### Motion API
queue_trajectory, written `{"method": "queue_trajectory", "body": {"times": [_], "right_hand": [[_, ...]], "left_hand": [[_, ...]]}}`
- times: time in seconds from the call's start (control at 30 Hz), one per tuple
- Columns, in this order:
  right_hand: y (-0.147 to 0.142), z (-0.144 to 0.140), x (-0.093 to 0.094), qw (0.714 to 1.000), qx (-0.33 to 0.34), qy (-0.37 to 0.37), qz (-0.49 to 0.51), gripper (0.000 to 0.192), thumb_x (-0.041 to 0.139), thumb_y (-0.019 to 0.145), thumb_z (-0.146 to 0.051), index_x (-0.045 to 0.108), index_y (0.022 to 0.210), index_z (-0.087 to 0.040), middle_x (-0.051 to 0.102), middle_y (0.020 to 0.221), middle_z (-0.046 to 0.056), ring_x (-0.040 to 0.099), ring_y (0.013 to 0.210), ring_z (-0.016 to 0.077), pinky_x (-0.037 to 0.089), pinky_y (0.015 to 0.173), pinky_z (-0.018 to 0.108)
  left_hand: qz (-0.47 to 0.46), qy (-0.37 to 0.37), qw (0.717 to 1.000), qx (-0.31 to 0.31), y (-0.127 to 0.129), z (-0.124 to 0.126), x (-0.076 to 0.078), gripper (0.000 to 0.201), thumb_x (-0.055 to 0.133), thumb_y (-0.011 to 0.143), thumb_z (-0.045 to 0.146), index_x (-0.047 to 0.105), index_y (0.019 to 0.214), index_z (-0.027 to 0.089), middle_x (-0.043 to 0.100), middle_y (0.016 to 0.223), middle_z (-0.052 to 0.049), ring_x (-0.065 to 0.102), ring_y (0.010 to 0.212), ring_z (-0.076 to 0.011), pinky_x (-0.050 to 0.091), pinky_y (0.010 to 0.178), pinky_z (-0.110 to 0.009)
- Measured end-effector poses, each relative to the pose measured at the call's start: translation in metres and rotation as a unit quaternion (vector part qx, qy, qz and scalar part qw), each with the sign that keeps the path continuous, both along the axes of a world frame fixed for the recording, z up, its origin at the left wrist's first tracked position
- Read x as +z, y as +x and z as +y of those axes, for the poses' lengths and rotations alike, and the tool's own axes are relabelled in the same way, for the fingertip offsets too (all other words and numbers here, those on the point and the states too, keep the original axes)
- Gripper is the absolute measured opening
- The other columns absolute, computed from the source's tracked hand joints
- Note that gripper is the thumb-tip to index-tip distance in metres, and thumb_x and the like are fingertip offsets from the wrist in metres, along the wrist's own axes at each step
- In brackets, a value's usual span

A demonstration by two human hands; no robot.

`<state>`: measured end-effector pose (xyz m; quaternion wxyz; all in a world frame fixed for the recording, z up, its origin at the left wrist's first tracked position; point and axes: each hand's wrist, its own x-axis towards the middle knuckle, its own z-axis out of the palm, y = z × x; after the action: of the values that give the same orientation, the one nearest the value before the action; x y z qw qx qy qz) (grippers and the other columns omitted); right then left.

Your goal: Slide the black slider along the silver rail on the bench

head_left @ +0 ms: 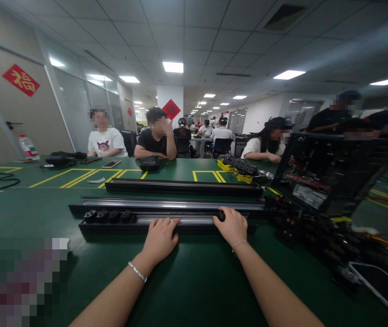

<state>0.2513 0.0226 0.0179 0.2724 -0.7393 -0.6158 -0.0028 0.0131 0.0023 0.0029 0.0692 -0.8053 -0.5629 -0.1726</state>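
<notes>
Resting on a green table (44, 213), a long black rail (166, 223) lay straight ahead of the person, its long axis running left to right across the view. Both hands met it on its near edge, so the rail sat just beyond the fingers, neither hand clearly nearer than the other. The left hand (160, 238) lay flat, fingers loosely spread and resting on the rail's pale centre strip, holding nothing. The right hand (233, 225) sat further right, fingers curled down over a small black piece (221, 215) on the rail; whether it pinched that piece or only covered it could not be told. A row of black clips (107, 216) sat in the rail's left end, well apart from both hands. Two more long rails (180, 187) lay parallel on the far side. To the right stood a dark open frame (330, 172) with wiring, and a tangle of black parts (303, 231) lay near the right hand. Other people sat at the far side of the table.
</notes>
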Motion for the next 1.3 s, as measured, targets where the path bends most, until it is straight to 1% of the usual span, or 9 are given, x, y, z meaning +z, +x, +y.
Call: {"method": "queue_trajectory", "body": {"times": [0.17, 0.3, 0.43, 0.5, 0.67, 0.8, 0.87, 1.0, 1.3], "right_hand": [[0.001, 0.001, 0.001, 1.0, -0.015, -0.008, 0.002, 0.035, 0.05, 0.075, -0.036, 0.059, 0.107, -0.026, 0.061, 0.11, 0.004, 0.049, 0.107, 0.0226, 0.028, 0.095, 0.038], [0.003, 0.002, 0.002, 1.0, -0.013, -0.012, 0.007, 0.037, 0.049, 0.076, -0.033, 0.057, 0.111, -0.026, 0.061, 0.108, 0.004, 0.051, 0.105, 0.0223, 0.029, 0.094, 0.038], [0.005, 0.003, 0.0, 1.0, -0.018, 0.002, 0.001, 0.043, 0.05, 0.076, -0.033, 0.053, 0.118, -0.023, 0.06, 0.111, 0.006, 0.05, 0.107, 0.0225, 0.029, 0.095, 0.036], [0.005, 0.003, -0.001, 1.0, -0.028, 0.005, -0.007, 0.044, 0.051, 0.076, -0.034, 0.053, 0.118, -0.021, 0.059, 0.112, 0.008, 0.049, 0.109, 0.0235, 0.029, 0.096, 0.036], [0.01, 0.003, 0.001, 0.999, -0.035, -0.007, -0.012, 0.04, 0.049, 0.076, -0.03, 0.053, 0.115, -0.021, 0.061, 0.109, 0.007, 0.051, 0.106, 0.0239, 0.03, 0.094, 0.036], [0.015, 0.003, 0.001, 1.0, -0.023, -0.007, -0.018, 0.039, 0.046, 0.077, -0.027, 0.052, 0.115, -0.022, 0.062, 0.109, 0.006, 0.052, 0.104, 0.0224, 0.031, 0.092, 0.035], [0.017, 0.003, -0.001, 0.999, -0.027, 0.0, -0.025, 0.04, 0.046, 0.077, -0.028, 0.052, 0.116, -0.021, 0.061, 0.109, 0.006, 0.051, 0.104, 0.0226, 0.031, 0.093, 0.035], [0.019, 0.003, -0.005, 0.997, -0.059, 0.017, -0.039, 0.043, 0.048, 0.077, -0.033, 0.053, 0.117, -0.02, 0.059, 0.113, 0.008, 0.049, 0.108, 0.0245, 0.028, 0.097, 0.037], [0.026, 0.005, -0.005, 0.998, -0.053, 0.001, -0.019, 0.043, 0.046, 0.078, -0.032, 0.052, 0.119, -0.022, 0.059, 0.114, 0.007, 0.05, 0.106, 0.0241, 0.034, 0.091, 0.035]], "left_hand": [[0.006, 0.003, 1.0, -0.003, -0.001, 0.0, -0.001, 0.041, 0.046, 0.081, 0.029, 0.05, 0.122, 0.03, 0.061, 0.101, -0.002, 0.051, 0.098, -0.0203, 0.029, 0.09, -0.037], [0.0, 0.008, 1.0, -0.005, -0.001, 0.0, -0.001, 0.041, 0.046, 0.081, 0.029, 0.05, 0.122, 0.03, 0.061, 0.101, -0.002, 0.051, 0.098, -0.02, 0.029, 0.09, -0.036], [0.0, 0.005, 1.0, -0.005, -0.002, 0.0, 0.0, 0.04, 0.046, 0.081, 0.029, 0.051, 0.121, 0.029, 0.061, 0.101, -0.003, 0.051, 0.098, -0.0201, 0.03, 0.089, -0.036], [-0.001, 0.005, 1.0, -0.007, -0.002, 0.0, 0.0, 0.04, 0.046, 0.081, 0.029, 0.051, 0.121, 0.029, 0.061, 0.101, -0.003, 0.051, 0.098, -0.0201, 0.03, 0.089, -0.036], [-0.002, 0.007, 1.0, -0.008, -0.002, 0.001, -0.002, 0.04, 0.045, 0.082, 0.029, 0.05, 0.122, 0.03, 0.061, 0.102, -0.002, 0.051, 0.099, -0.0198, 0.029, 0.091, -0.036], [0.002, 0.003, 1.0, -0.005, -0.002, 0.001, -0.001, 0.041, 0.046, 0.082, 0.028, 0.049, 0.123, 0.03, 0.061, 0.103, -0.002, 0.051, 0.099, -0.0197, 0.029, 0.091, -0.036], [0.004, 0.001, 1.0, -0.004, -0.002, 0.001, -0.001, 0.041, 0.046, 0.082, 0.028, 0.049, 0.123, 0.029, 0.06, 0.105, -0.003, 0.051, 0.1, -0.0196, 0.029, 0.091, -0.036], [0.002, 0.001, 1.0, -0.005, -0.002, 0.0, 0.0, 0.041, 0.046, 0.081, 0.028, 0.049, 0.122, 0.029, 0.061, 0.104, -0.002, 0.051, 0.1, -0.0199, 0.029, 0.091, -0.036], [0.001, 0.003, 1.0, -0.004, -0.003, 0.002, -0.002, 0.041, 0.046, 0.081, 0.028, 0.05, 0.122, 0.029, 0.061, 0.104, -0.003, 0.051, 0.1, -0.0202, 0.03, 0.09, -0.036]]}}
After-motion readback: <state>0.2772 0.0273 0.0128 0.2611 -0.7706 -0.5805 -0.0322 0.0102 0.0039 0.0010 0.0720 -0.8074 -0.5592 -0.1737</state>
